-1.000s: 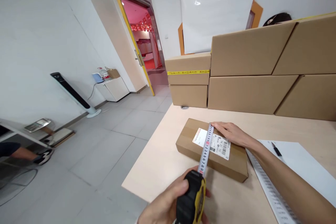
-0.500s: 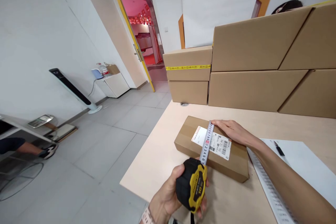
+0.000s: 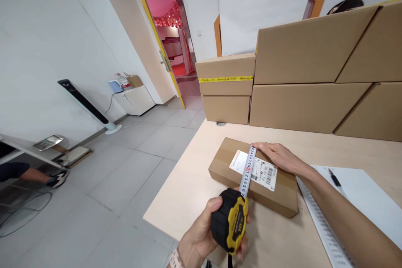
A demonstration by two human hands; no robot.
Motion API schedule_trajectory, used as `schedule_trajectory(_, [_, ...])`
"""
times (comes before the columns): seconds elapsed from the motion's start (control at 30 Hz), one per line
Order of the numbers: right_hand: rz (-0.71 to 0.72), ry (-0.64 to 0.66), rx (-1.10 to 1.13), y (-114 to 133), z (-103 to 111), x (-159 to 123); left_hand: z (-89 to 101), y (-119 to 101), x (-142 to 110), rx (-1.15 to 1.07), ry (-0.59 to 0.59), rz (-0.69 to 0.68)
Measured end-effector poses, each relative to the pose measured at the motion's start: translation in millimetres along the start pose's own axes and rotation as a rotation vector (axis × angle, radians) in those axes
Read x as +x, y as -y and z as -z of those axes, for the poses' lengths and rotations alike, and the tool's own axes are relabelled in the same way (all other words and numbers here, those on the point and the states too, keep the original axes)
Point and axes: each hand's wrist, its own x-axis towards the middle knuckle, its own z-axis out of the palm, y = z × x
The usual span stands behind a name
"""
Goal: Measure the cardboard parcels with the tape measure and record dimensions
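A small brown cardboard box [image 3: 221, 161] with a white shipping label [image 3: 266, 176] lies flat on the table. My left hand [image 3: 199, 232] is wrapped around a black and yellow tape measure [image 3: 230, 220] just in front of the box's near side. Its metal blade [image 3: 246, 176] is drawn out across the top of the box, over the label, to the far edge. There the fingertips of my right hand [image 3: 278, 155] hold the blade's end, with the hand resting along that edge. The blade's very tip is hidden by the fingers.
Large cardboard boxes [image 3: 307, 106] are stacked along the table's far side, with a person's head [image 3: 347, 5] behind them. A pen [image 3: 335, 178] rests on white paper [image 3: 373, 194] at the right. The table's left edge drops to a tiled floor [image 3: 125, 180].
Both hands, the tape measure and the small box stay almost in place. The view has shifted very slightly.
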Motion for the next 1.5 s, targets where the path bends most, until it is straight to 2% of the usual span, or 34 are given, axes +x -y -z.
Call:
schedule_trajectory(0.23, [-0.005, -0.001, 0.034, -3, -1, 0, -1.6, 1, -1, 0.026, -0.015, -0.009])
schedule_trajectory(0.37, [0.046, -0.026, 0.078, 0, 10, -5, -0.6, 0, -11, 0.095, -0.040, -0.102])
schedule_trajectory(0.5, [-0.019, -0.129, 0.021, 14, 39, -32, 1.2, -13, -34, 0.193, -0.076, -0.329])
schedule_trajectory(0.57, [-0.067, -0.160, -0.029, 17, 50, -56, 2.7, -25, -46, 0.256, -0.142, -0.490])
schedule_trajectory(0.63, [-0.126, -0.183, -0.066, 10, 51, -84, 5.3, -38, -52, 0.273, -0.225, -0.589])
schedule_trajectory(0.7, [-0.193, -0.182, -0.024, -7, 37, -112, 9.3, -47, -52, 0.253, -0.285, -0.599])
schedule_trajectory(0.73, [-0.223, -0.224, 0.037, -17, 26, -125, 11.6, -50, -51, 0.239, -0.303, -0.583])
schedule_trajectory(0.83, [-0.329, -0.274, 0.335, -38, -14, -153, 19.1, -52, -41, 0.190, -0.335, -0.485])
schedule_trajectory(0.9, [-0.359, -0.223, 0.480, -38, -37, -165, 22.9, -51, -35, 0.171, -0.336, -0.431])
schedule_trajectory(0.97, [-0.360, -0.185, 0.552, -28, -49, -171, 23.5, -50, -32, 0.168, -0.311, -0.406])
schedule_trajectory(1.07, [-0.358, -0.178, 0.548, -9, -43, -173, 15.8, -56, -35, 0.173, -0.231, -0.419])
schedule_trajectory(1.2, [-0.308, -0.253, 0.493, -1, -15, -158, -7.6, -78, -38, 0.236, -0.118, -0.489])
schedule_trajectory(1.33, [-0.260, -0.301, 0.376, -11, 6, -124, -27.8, -102, -25, 0.278, -0.102, -0.511])
schedule_trajectory(1.43, [-0.184, -0.317, 0.248, -26, 14, -92, -34.9, -115, -6, 0.263, -0.133, -0.475])
schedule_trajectory(1.5, [-0.106, -0.383, 0.197, -37, 16, -72, -38.4, -121, 5, 0.264, -0.155, -0.455])
